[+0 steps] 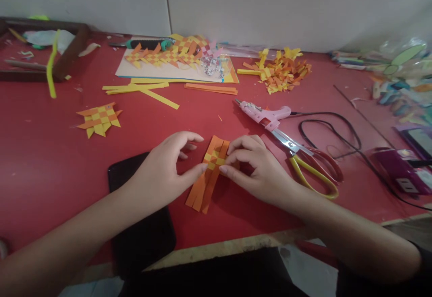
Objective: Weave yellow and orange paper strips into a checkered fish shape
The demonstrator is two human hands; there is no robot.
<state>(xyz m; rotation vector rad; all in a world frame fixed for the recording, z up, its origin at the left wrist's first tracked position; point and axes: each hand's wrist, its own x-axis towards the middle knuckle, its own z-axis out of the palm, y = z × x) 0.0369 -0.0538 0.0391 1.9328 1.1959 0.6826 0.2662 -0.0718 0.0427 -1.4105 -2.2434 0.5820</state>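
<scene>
A small weave of orange and yellow paper strips [212, 159] lies on the red table in front of me, with long orange ends toward the table's front edge. My right hand [251, 159] pinches the weave at its right side, fingertips above and thumb below. Spread apart, the fingers of my left hand [175, 162] hover at the left, and its thumb tip touches or nearly touches the weave's left edge. Under my left forearm is a black phone-like slab [145, 238], partly covered.
Right of the weave lie a pink glue gun [265, 114] and scissors [313, 171]. A finished woven paper fish [101, 119] is at left. Behind are loose yellow strips [135, 87], orange strips [211, 89], a scrap pile [286, 72] and a brown tray [72, 51].
</scene>
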